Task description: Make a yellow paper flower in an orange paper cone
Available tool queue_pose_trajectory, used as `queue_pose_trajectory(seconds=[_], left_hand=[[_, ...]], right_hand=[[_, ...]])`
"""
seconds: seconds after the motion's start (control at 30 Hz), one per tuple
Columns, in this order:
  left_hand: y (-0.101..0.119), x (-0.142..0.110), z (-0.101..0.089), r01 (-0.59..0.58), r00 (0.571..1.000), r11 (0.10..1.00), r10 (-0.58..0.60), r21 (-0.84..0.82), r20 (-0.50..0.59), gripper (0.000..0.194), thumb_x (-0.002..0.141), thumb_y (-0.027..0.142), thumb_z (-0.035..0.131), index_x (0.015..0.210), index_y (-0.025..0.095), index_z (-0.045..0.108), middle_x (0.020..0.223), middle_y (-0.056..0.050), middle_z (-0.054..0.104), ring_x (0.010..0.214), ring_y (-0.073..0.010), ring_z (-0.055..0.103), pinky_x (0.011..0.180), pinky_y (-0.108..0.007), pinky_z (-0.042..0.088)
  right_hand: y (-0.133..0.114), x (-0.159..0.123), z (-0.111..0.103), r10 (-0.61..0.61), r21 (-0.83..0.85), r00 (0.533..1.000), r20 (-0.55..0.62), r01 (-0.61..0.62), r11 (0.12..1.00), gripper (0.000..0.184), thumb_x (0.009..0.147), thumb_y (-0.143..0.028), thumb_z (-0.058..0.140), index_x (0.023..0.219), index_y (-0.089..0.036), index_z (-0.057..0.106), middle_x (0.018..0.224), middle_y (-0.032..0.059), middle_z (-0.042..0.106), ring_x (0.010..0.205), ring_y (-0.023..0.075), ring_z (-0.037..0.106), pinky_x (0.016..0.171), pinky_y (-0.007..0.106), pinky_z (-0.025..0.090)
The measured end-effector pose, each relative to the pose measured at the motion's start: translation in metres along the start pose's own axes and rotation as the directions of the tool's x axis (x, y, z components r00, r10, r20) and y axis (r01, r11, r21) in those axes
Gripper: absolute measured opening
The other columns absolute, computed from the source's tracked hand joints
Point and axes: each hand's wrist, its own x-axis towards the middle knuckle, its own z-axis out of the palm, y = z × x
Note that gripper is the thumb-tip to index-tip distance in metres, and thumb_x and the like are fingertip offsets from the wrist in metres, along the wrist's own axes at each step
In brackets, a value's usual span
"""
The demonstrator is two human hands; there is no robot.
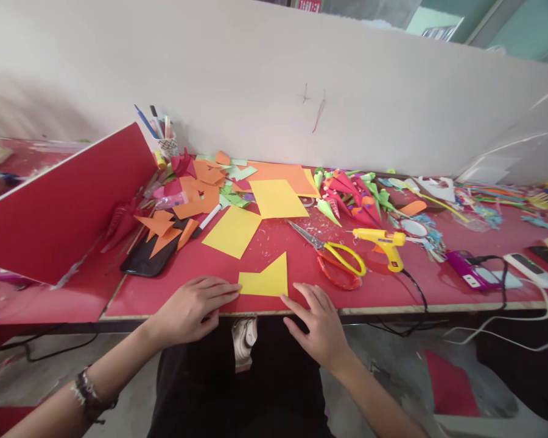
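Note:
A yellow paper piece (265, 281) with a slanted notch at its upper left lies flat near the table's front edge. My left hand (196, 309) rests beside it, fingertips at its left edge, fingers stretched out. At its lower right corner, my right hand (317, 322) touches with a fingertip, its fingers spread. Two larger yellow sheets, one on the left (232, 232) and one behind it (278, 199), lie farther back. Scissors (333, 252) with yellow and orange handles rest to the right, blades pointing up and left.
A yellow glue gun (386, 243) lies right of the scissors, its cable running over the edge. Orange paper scraps (201, 188) and a black phone (150, 255) are at left. Paper cones (351, 194) are heaped behind. A red partition (73, 207) stands at left; a power strip (530, 269) lies right.

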Motion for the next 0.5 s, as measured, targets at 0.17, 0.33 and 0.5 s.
queue_pose_trajectory(seconds=[0.17,0.33,0.5], left_hand=[[0.002,-0.001,0.000,0.016,0.999,1.000,-0.016,-0.021,-0.027,0.055,0.070,0.008,0.041,0.122,0.027,0.046,0.124,0.002,0.052,0.107,-0.0191,0.049,0.090,-0.035,0.042],[0.007,0.000,-0.004,0.029,0.999,0.999,-0.029,-0.015,-0.015,0.055,0.071,0.008,0.041,0.123,0.027,0.045,0.124,0.001,0.052,0.108,-0.0193,0.049,0.090,-0.035,0.042],[0.013,-0.001,-0.007,0.048,0.999,0.999,-0.048,-0.004,-0.023,0.057,0.071,0.008,0.043,0.125,0.027,0.041,0.124,0.000,0.051,0.109,-0.0191,0.048,0.092,-0.035,0.041]], right_hand=[[0.014,-0.002,-0.003,0.034,0.065,0.998,-0.062,-0.030,0.997,0.027,0.081,-0.029,0.047,0.103,-0.025,0.061,0.113,0.0073,0.053,0.105,0.0224,0.047,0.088,0.039,0.041],[0.008,0.021,-0.004,0.098,0.156,0.992,-0.084,-0.084,0.984,0.031,0.081,-0.024,0.044,0.109,-0.021,0.055,0.110,0.0075,0.054,0.105,0.0209,0.047,0.094,0.040,0.037],[-0.006,0.054,-0.002,-0.025,0.166,0.992,0.125,0.004,0.986,0.053,0.079,-0.029,0.050,0.129,-0.021,0.033,0.122,0.0085,0.049,0.114,0.0227,0.041,0.098,0.047,0.027]])
